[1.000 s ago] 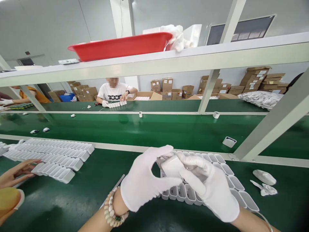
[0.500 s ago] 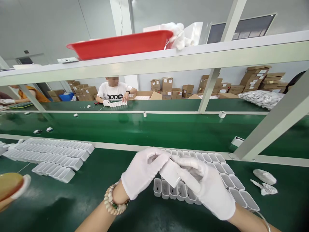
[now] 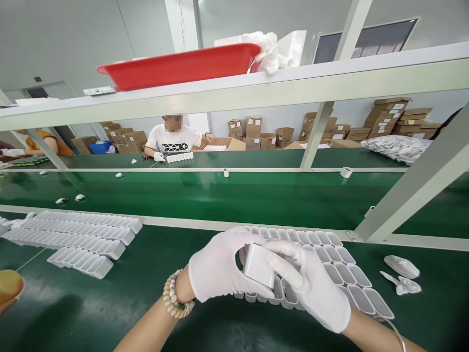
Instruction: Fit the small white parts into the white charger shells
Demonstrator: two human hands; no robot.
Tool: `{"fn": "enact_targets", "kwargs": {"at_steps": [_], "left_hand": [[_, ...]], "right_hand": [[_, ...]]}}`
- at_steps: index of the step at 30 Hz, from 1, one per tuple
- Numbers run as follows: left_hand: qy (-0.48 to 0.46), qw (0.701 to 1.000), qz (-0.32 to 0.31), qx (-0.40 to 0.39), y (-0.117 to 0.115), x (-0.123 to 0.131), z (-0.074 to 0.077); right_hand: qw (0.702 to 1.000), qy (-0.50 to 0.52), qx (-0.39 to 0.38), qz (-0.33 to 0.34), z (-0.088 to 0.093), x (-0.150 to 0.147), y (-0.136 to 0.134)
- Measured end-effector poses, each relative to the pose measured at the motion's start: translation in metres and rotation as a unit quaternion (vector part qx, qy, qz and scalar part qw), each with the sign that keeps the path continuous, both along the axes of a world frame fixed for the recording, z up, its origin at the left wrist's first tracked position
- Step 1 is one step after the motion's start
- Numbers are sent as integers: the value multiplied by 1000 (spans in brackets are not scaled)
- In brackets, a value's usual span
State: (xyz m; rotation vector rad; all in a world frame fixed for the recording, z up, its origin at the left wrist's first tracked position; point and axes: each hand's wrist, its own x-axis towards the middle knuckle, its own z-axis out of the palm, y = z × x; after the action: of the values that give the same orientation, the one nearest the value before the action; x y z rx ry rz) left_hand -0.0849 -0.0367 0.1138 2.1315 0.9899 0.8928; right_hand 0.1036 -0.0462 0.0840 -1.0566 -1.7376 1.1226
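Green counter [image 3: 110, 303] spans under both hands; conveyor belt [image 3: 220, 195] runs just beyond the fingers, white frame rail [image 3: 234, 93] overhead. Red tray [image 3: 179, 66] sits on the top shelf, far above the fingers. Person in a white shirt [image 3: 172, 139] works across the belt, well beyond the fingers. Cardboard boxes [image 3: 392, 117] stacked at the far wall.

Rows of white shells [image 3: 76, 234] lie well left of the fingers. A second batch of white shells [image 3: 340, 266] sits directly under and right of the fingers, open ends up.

Left hand [image 3: 220, 269], white glove, bead bracelet [image 3: 174, 296] at the wrist: fingers curled around the left side of the white charger housing [image 3: 258, 266], grasping it. Right hand [image 3: 311, 286], white glove: fingers clamped on the housing's right and top edge. Housing is held between both sets of fingers, tilted, just above the near row of shells, not resting on the counter.

Small white scraps [image 3: 401, 274] lie well right of the fingers.
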Motion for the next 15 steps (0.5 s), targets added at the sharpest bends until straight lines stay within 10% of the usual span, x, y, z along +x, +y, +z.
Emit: {"fn": "enact_targets", "kwargs": {"at_steps": [15], "left_hand": [[-39,995,2,-93,18,-13,-24]], "right_hand": [[991,-63,70,-90,-19,-14,9]]}}
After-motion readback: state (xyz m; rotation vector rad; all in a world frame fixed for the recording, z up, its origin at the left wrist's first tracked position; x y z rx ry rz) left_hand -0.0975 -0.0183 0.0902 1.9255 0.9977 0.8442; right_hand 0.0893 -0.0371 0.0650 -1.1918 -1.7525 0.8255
